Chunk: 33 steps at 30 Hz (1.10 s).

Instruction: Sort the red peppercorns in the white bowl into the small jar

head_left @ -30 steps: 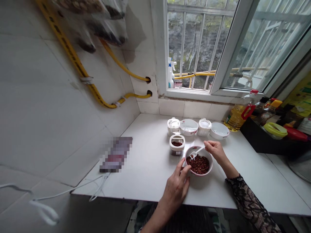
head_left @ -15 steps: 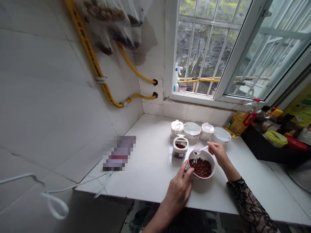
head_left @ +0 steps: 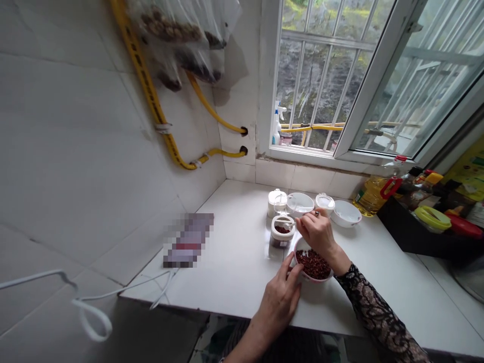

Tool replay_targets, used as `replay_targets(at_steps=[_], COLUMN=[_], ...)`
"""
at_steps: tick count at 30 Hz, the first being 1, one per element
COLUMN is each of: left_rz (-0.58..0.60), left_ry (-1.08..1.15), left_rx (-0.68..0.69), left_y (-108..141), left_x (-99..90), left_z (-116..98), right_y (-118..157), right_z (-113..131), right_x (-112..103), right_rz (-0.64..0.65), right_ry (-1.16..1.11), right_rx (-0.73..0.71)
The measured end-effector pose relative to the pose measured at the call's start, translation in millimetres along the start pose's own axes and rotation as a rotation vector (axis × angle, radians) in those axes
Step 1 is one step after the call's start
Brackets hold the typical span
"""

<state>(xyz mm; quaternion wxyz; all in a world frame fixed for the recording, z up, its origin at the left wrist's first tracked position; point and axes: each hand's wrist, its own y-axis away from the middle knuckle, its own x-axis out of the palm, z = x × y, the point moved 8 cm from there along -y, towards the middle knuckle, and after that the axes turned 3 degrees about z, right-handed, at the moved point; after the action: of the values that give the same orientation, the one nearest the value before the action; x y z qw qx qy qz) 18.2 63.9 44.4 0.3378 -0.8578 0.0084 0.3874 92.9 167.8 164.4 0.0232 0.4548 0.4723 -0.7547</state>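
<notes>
The right hand [head_left: 318, 234] pinched a small spoon [head_left: 286, 220] over a jar [head_left: 283, 238] at eleven o'clock from the bowl [head_left: 303, 275]; the left hand [head_left: 278, 302] lay spread against it.

White tabletop [head_left: 230, 252], back corner against tiled wall. Along back edge, left to right: white lidded canister [head_left: 277, 203]; round white bowl with red floral rim [head_left: 300, 204]; squat white lidded canister [head_left: 325, 201]; plain round white bowl [head_left: 346, 214]. In front of these: open white jar of dark red peppercorns [head_left: 282, 233]; round white bowl of dark red peppercorns [head_left: 312, 264]. Back right: plastic bottle of yellow oil [head_left: 372, 196], black rectangular tray [head_left: 401, 227]. Left: flat packet [head_left: 188, 240], obscured; white cable [head_left: 162, 285] near front edge.
</notes>
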Motion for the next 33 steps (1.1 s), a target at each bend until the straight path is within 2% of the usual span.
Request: replay_targets(at_steps=[2,6,8,11,17,20,33], left_rz=[0.000,0.010,0.011,0.011,0.016,0.015,0.016], left_ry=[0.002,0.004,-0.002,-0.009,-0.016,-0.021,-0.029], left_rx=[-0.001,-0.012,-0.017,-0.016,-0.014,-0.016,-0.018], left_y=[0,0,0,-1,-1,-1,0], left_x=[-0.4,-1.0,-1.2,-1.4,-3.9,-4.6,-3.1], left_z=[0,0,0,0,-1,-1,-1], right_y=[4,17,28,44,58,59,71], right_z=[-4,-41,-57,-70,-65,-60,-82], right_x=[-7,-27,-28,-21,-4,4,9], right_rz=[-0.039,-0.125,-0.076,0.024,0.143,0.171,0.154], right_ry=[-0.009,-0.141,-0.202,-0.209,-0.041,-0.072,-0.357], right_rx=[0.009,0.226,0.293,0.305,0.186,0.168,0.506])
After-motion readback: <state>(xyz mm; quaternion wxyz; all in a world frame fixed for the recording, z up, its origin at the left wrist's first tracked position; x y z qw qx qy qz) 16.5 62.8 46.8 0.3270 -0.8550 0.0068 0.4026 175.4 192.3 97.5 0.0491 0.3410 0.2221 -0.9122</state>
